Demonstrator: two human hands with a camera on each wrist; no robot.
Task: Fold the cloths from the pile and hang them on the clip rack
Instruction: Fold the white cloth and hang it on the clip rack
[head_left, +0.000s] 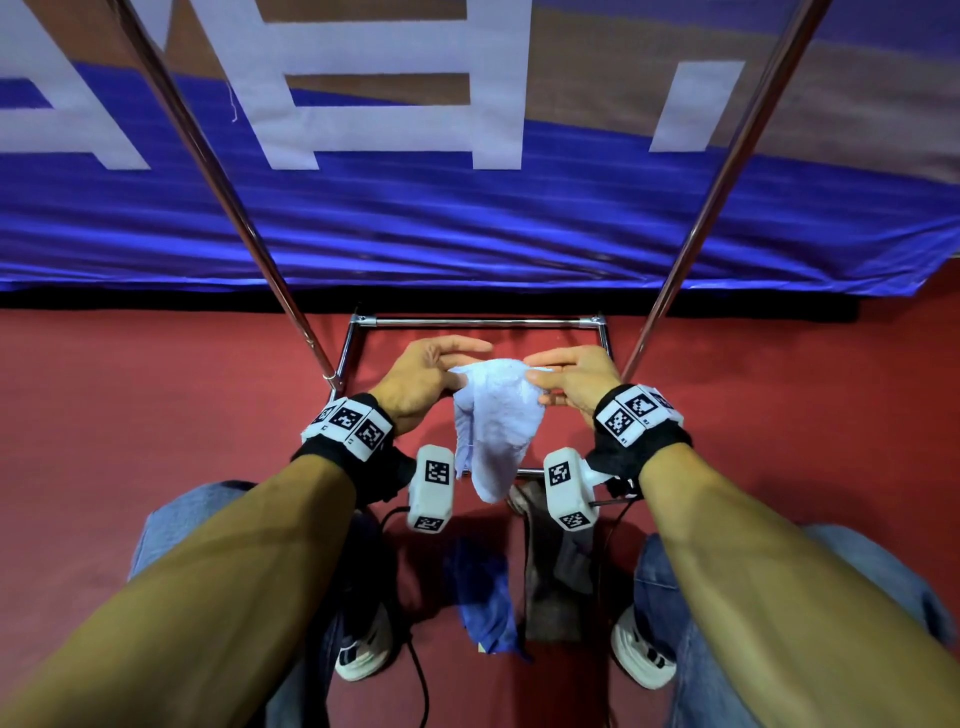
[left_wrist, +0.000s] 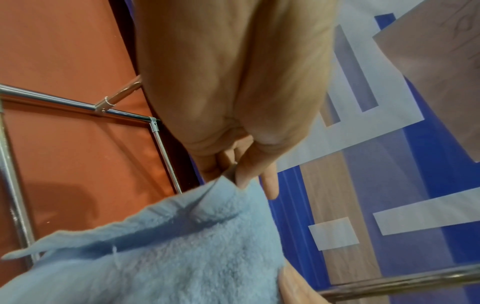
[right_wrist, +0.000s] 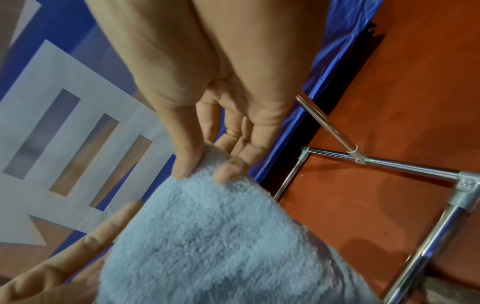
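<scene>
Both hands, left hand (head_left: 421, 382) and right hand (head_left: 571, 376), pinch the pale-blue cloth (head_left: 496, 421) (top corners).

A pale blue fluffy cloth (head_left: 496, 415) hangs in the air above the chrome rack's base frame (head_left: 475, 322), its top edge stretched level and the rest drooping to a loose point. Its pile is thick and soft, with a stitched hem along one side (left_wrist: 109, 228). Below it, nearer the person than the frame's front bar, a dark blue cloth (head_left: 485, 597) and a grey cloth (head_left: 553, 577) hang side by side, both blurred. The rack's two slanting chrome poles (head_left: 218, 182) rise from the base frame on either side.
</scene>
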